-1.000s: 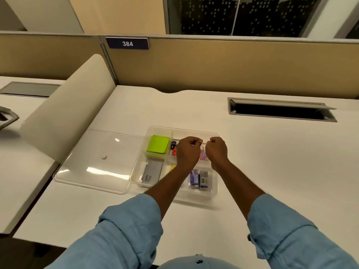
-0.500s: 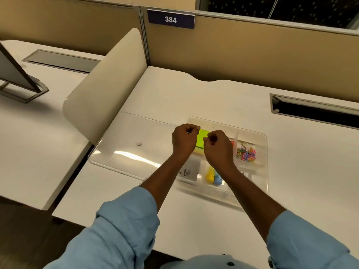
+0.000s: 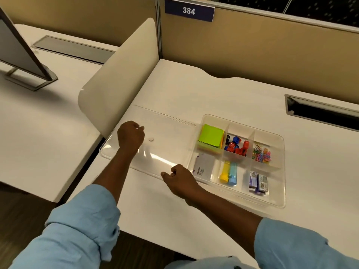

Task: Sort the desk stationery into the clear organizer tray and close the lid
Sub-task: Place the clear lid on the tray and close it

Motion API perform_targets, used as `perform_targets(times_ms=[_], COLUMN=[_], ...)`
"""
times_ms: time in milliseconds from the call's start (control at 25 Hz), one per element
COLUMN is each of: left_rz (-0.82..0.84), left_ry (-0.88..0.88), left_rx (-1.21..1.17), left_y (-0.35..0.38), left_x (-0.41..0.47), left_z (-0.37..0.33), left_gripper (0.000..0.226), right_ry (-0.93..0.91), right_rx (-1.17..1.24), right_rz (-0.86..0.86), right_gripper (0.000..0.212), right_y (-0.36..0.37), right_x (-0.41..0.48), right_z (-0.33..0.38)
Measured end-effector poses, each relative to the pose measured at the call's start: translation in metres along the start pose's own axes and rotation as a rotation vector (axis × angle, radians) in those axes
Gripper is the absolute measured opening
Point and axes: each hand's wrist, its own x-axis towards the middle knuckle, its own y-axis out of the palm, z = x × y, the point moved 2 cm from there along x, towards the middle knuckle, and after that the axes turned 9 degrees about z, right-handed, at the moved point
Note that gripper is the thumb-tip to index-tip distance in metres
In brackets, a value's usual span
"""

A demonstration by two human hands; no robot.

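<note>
The clear organizer tray (image 3: 283,171) lies on the white desk, with its lid (image 3: 169,131) lying flat to its left. Its compartments hold green sticky notes (image 3: 210,136), red and blue binder clips (image 3: 236,146), coloured paper clips (image 3: 261,156), a white box (image 3: 203,168), yellow and blue tubes (image 3: 228,172) and purple staple boxes (image 3: 258,183). My left hand (image 3: 131,137) hovers as a fist over the lid's left part, beside a small white knob (image 3: 151,139). My right hand (image 3: 178,179) has its curled fingers on the lid's near edge.
A beige curved divider panel (image 3: 120,78) stands just left of the lid. A monitor (image 3: 17,55) sits on the neighbouring desk. A cable slot (image 3: 322,113) opens in the desk at right. A partition with a "384" label (image 3: 189,10) closes the back.
Both hands have left the tray's compartments and moved left to the lid, the left to its far part, the right to its near edge. The view has shifted left and down.
</note>
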Motion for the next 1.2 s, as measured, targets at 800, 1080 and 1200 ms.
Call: perform_targets(times_ms=[800, 1080, 1200], left_rz=[0.149, 0.067, 0.040], left_ry=[-0.241, -0.205, -0.228], left_rx=[0.361, 0.241, 0.088], left_y=[-0.011, -0.027, -0.039], left_x=[0.041, 0.042, 0.049], left_z=[0.086, 0.083, 0.086], left_gripper=[0.051, 0.045, 0.038], right_ry=[0.213, 0.183, 0.150], right_rx=[-0.374, -0.474, -0.457], right_rz=[-0.154, -0.098, -0.084], right_gripper=[0.069, 0.056, 0.059], right_y=[0.044, 0.051, 0.051], right_x=[0.030, 0.031, 0.027], right_z=[0.015, 0.013, 0.011])
